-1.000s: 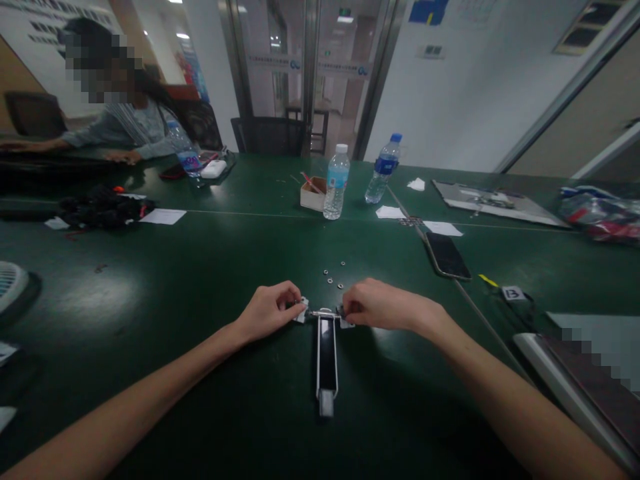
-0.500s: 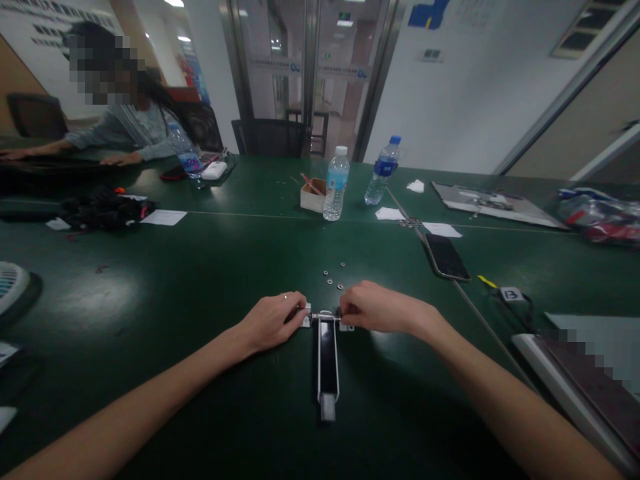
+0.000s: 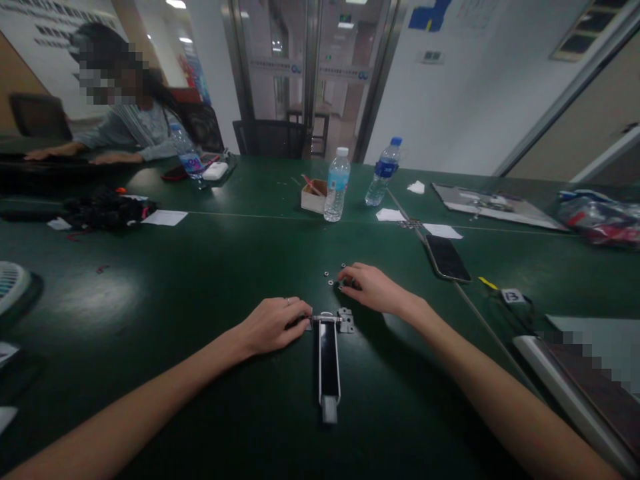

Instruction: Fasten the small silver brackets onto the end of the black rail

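Observation:
A metal assembly with a long black-and-silver lever (image 3: 329,360) lies in front of me, a thin rod (image 3: 326,319) across its far end. My left hand (image 3: 278,324) is closed on the bracket at the rod's left end, hiding most of it. At the right end a flat metal bracket (image 3: 346,321) with holes shows uncovered. My right hand (image 3: 373,288) is beyond that bracket, fingers curved and slightly apart above several small nuts (image 3: 331,283). One nut (image 3: 341,288) sits by its fingertips; I see nothing held there.
Beyond the nuts stand a water bottle (image 3: 337,187), a small box (image 3: 313,197) and a blue-capped bottle (image 3: 384,172). A phone (image 3: 447,257) lies to the right, with a laptop-like device (image 3: 575,393) nearer. Across the table at the left sits another person (image 3: 145,130).
My right hand has left the right-hand bracket and moved forward to the small nuts, its fingers loosening. My left hand stays at the left end of the assembly.

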Tool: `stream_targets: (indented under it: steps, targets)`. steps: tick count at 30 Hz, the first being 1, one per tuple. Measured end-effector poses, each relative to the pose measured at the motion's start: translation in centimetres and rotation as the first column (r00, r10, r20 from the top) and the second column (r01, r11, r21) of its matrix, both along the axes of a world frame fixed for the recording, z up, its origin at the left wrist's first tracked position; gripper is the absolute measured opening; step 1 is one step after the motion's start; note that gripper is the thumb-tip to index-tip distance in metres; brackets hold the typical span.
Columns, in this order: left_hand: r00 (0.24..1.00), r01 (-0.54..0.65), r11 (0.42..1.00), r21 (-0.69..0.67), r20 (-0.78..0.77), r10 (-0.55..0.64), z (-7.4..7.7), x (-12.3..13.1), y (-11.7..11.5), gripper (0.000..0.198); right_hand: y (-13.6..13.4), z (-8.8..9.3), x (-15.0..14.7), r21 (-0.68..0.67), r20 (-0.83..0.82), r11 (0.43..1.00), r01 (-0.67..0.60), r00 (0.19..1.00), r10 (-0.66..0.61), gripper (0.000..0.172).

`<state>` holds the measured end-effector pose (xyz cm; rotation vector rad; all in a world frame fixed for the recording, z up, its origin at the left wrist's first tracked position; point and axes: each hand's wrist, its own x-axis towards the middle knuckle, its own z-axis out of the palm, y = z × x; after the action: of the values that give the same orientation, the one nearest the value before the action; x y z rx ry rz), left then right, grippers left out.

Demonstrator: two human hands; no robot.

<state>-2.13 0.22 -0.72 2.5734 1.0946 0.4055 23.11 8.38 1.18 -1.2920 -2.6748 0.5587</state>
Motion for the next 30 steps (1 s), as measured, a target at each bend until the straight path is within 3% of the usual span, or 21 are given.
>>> stream_targets:
  steps: [7,17,23,30]
  targets:
    - [1.000,0.002,1.000,-0.019,-0.001,-0.002,-0.2,-0.1,0.1,0.019,-0.4,0.1,-0.6,-0.005,0.044,0.999,-0.048,0.998,0.048,0.018]
    - [1.000,0.007,1.000,-0.005,-0.006,-0.007,0.1,0.1,0.1,0.017,-1.8,3.6,-0.9,-0.055,0.064,0.998,-0.016,0.998,0.019,0.008]
    - [1.000,0.004,1.000,-0.023,-0.016,-0.004,0.1,0.1,0.1,0.017,-2.8,4.5,-0.8,-0.293,0.023,0.952,-0.092,0.994,0.103,0.014]
    - [1.000,0.001,1.000,-0.028,-0.014,-0.002,0.2,0.1,0.1,0.018,-2.7,3.7,-0.7,-0.398,-0.032,0.898,-0.186,0.981,0.189,0.017]
